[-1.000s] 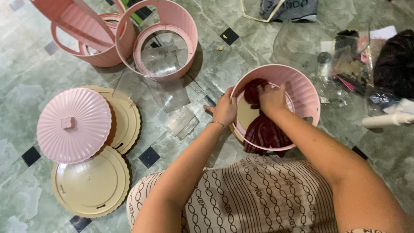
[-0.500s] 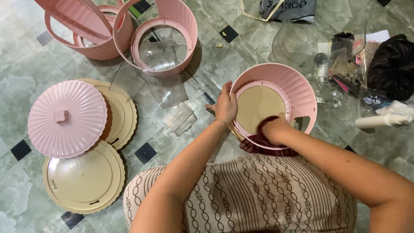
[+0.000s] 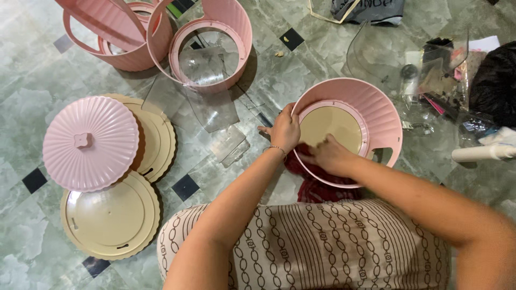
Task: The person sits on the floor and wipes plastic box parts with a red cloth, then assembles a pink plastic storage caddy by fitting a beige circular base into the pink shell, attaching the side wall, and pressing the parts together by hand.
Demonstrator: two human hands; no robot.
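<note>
Overhead view of a tiled floor point(image 3: 37, 80), read left to right. At far left a ribbed pink lid point(image 3: 90, 142) rests partly over a beige scalloped disc point(image 3: 161, 140), with a second beige disc point(image 3: 110, 215) lying flat just below it. At upper left stand two bottomless pink rings point(image 3: 207, 45), one leaning on the other, with clear plastic sheets point(image 3: 212, 107) spread beside them. At centre the left hand point(image 3: 285, 130) curls its fingers over the near-left rim of the pink ribbed bowl point(image 3: 371, 115), gripping it to hold it steady. The right hand point(image 3: 329, 156) presses down on a dark red cloth point(image 3: 317, 180) at the bowl's near edge, fingers bent onto the fabric; whether it clasps the cloth or only pushes on it cannot be told. The bowl sits on the floor right of centre, just in front of the person's lap, its beige flat base point(image 3: 330, 124) exposed inside. At far right lie clear bags of small items point(image 3: 441, 72) and a white tube point(image 3: 484, 153). The step in hand appears to be wiping the bowl's interior; the next move would seem to call for a firm rim grip while the cloth sweeps across the base.
</note>
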